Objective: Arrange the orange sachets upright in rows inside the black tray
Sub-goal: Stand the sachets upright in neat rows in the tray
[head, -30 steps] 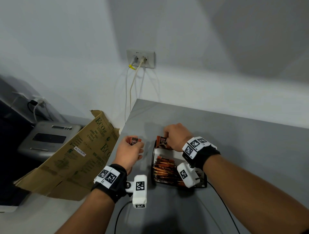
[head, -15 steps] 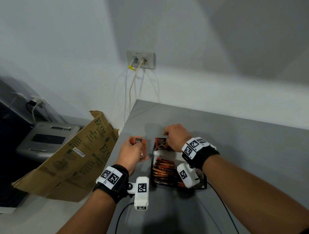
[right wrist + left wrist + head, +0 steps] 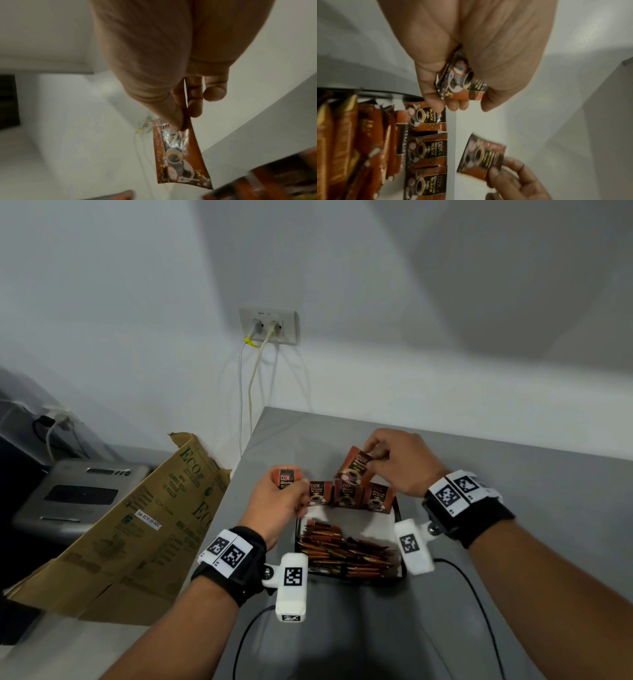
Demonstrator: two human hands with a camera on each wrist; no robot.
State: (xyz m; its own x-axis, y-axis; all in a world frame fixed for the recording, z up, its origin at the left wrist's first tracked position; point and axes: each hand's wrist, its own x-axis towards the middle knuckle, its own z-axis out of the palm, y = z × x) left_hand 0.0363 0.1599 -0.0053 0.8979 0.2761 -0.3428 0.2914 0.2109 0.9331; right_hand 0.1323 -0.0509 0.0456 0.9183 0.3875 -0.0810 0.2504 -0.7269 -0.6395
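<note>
- Head view, from where I'm sitting: black tray (image 3: pixel 399 529) sits on the grey desk (image 3: pixel 513 508) near its left edge, between both hands.
- Left hand (image 3: pixel 277 505) has its grip curled round a small bunch of orange sachets (image 3: pixel 286 478), held up just left of the tray's far corner (the left wrist cam shows thumb and fingers wrapped tight around the bunch (image 3: pixel 462 79)).
- Right hand (image 3: pixel 400 463) is pinching a single sachet (image 3: pixel 354 465) by its top edge, tilted, hanging above the far row. Right wrist cam confirms thumb and fingertips pressed on that sachet (image 3: pixel 178 155).
- Three sachets (image 3: pixel 346 493) stand upright side by side along the tray's far wall.
- Near half of the tray is packed with more sachets (image 3: pixel 346 549) lying flat.
- Folded cardboard box (image 3: pixel 137 525) leans left of the desk; a wall socket (image 3: pixel 269 325) is above.
</note>
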